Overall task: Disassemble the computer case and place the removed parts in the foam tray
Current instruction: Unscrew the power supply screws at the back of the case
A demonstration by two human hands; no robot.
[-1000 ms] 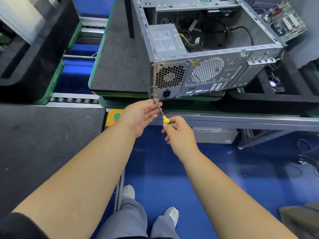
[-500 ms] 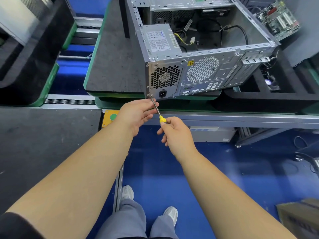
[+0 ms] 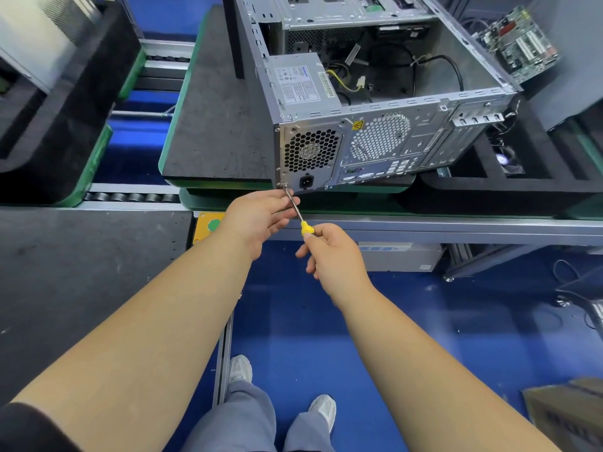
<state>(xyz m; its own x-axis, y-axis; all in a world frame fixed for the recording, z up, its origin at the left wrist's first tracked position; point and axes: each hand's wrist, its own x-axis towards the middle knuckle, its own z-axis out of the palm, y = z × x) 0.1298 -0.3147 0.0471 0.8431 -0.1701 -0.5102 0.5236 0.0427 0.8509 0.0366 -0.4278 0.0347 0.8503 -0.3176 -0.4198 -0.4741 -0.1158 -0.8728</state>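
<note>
Computer case [image 3: 375,138] lies open at the near edge of the bench [image 3: 212,125]. Right hand [image 3: 332,256] grips the screwdriver [image 3: 298,212], tip on the lower-left rear screw; left hand [image 3: 261,213] fingers pinch the shaft. Steel shell looks stiff, heavy, sharp-edged: hold by the frame rails. Screw is tiny, easily dropped
</note>
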